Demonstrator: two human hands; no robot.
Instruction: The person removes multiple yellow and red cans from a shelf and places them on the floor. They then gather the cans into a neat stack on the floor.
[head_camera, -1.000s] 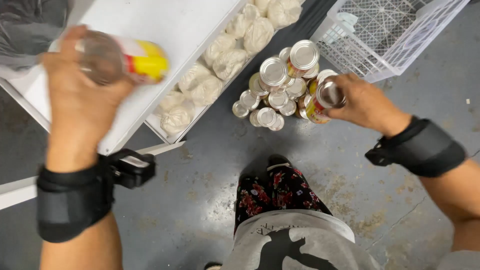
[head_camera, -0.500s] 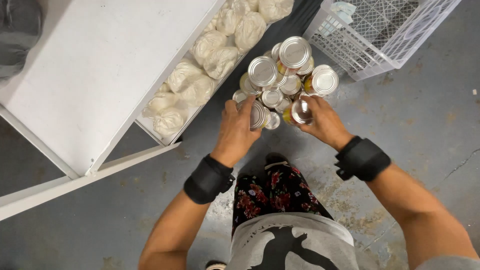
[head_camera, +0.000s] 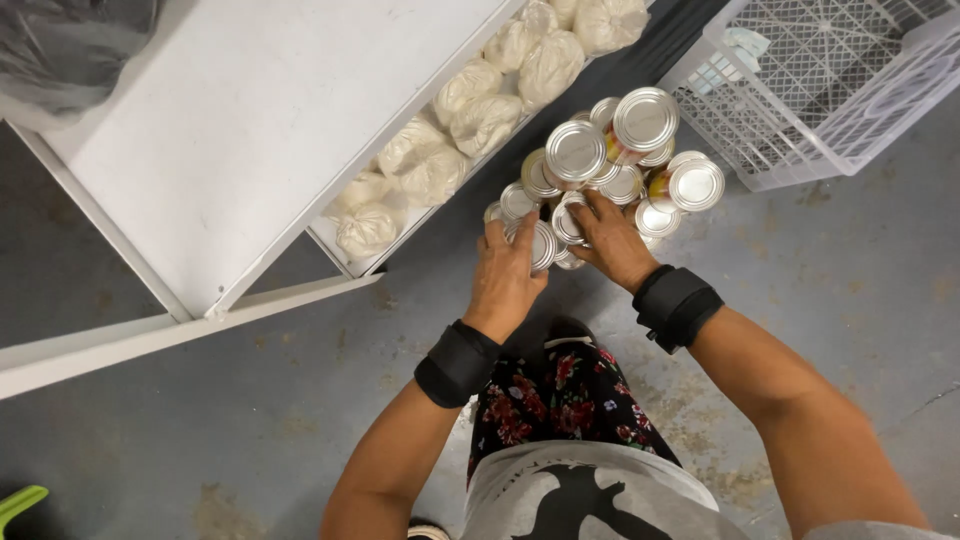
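- Down on the grey floor (head_camera: 250, 430), by the white shelf unit (head_camera: 250, 130): stack of silver-topped cans (head_camera: 610, 150).
- Left hand (head_camera: 508, 275) w/ fingers curled onto small cans (head_camera: 540, 243) at stack's near edge.
- Right hand (head_camera: 610, 240) beside it, fingers bent over low cans; can't tell if gripping.
- Black wrist straps on both arms.
- Lower shelf: white bags (head_camera: 430, 165).
- White plastic crate (head_camera: 830, 90) just beyond the cans.

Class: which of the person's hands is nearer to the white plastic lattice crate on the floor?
Right. The right hand rests on the silver-topped tin cans, on the side toward the white plastic lattice crate; the left hand lies farther away, toward the white shelf.
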